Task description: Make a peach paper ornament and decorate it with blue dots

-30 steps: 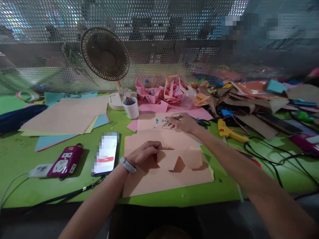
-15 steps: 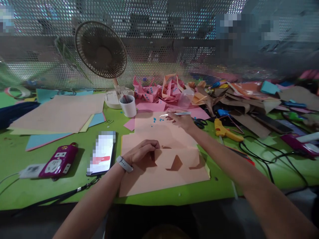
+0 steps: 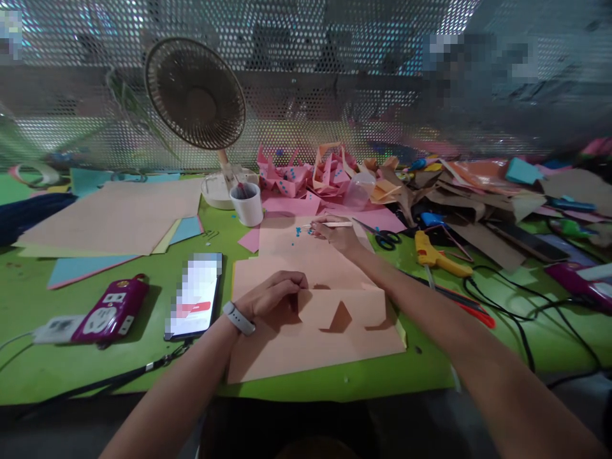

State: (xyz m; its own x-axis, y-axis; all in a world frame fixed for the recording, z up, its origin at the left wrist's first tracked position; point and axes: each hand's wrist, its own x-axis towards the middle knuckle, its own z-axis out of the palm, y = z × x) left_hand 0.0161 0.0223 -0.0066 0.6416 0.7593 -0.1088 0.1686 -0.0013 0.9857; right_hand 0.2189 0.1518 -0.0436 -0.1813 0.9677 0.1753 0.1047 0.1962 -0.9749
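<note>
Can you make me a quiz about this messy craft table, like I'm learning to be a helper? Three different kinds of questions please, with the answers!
1. True or false: the left hand is holding the white cup.
2. Which thing is in the right hand?
A) scissors
B) a slim white tool
C) the yellow glue gun
3. Fill in the colour: the small dots near the tool's tip are ____.

Key:
1. False: it is touching the peach paper, and the white cup stands beside the fan.
2. B
3. Blue
</note>
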